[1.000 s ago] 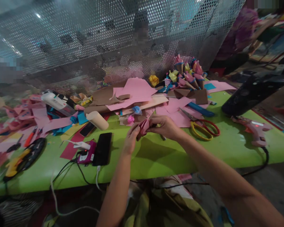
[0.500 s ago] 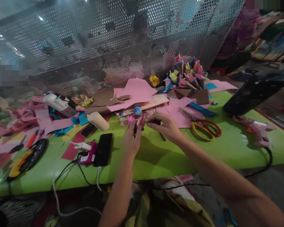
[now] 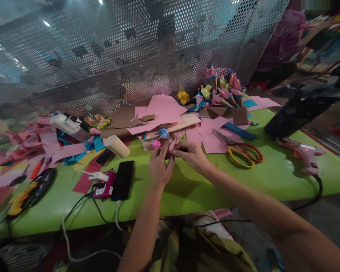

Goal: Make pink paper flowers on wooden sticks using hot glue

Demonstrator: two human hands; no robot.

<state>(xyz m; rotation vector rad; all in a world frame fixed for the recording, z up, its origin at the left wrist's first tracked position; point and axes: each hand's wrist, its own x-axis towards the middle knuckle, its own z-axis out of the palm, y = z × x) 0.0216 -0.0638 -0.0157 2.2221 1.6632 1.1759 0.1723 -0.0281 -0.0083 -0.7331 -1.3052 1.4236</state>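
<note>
A small piece of folded pink paper (image 3: 173, 145) is pinched between both hands above the green table (image 3: 198, 189). My left hand (image 3: 161, 166) grips it from the left, its fingers closed. My right hand (image 3: 190, 153) pinches its right side with thumb and fingertips. Fingers cover part of the paper, so its full shape is hidden. Just beyond the left fingers lie a bright pink wad (image 3: 156, 143) and a blue crumpled piece (image 3: 163, 133). Scissors (image 3: 240, 153) with a yellow and a red handle loop lie to the right of my right hand.
Pink sheets (image 3: 164, 109) and finished-looking paper cones (image 3: 226, 90) lie at the back. A phone (image 3: 123, 180), a purple adapter (image 3: 105, 185) and a beige roll (image 3: 116, 146) stand left. A pink glue gun (image 3: 310, 158) and black cylinder (image 3: 294, 113) are right; a yellow-black tool (image 3: 31, 192) lies far left.
My right hand has moved left to the pink paper and now pinches it; before, its fingertips were slightly apart from it. My left hand keeps its hold.
</note>
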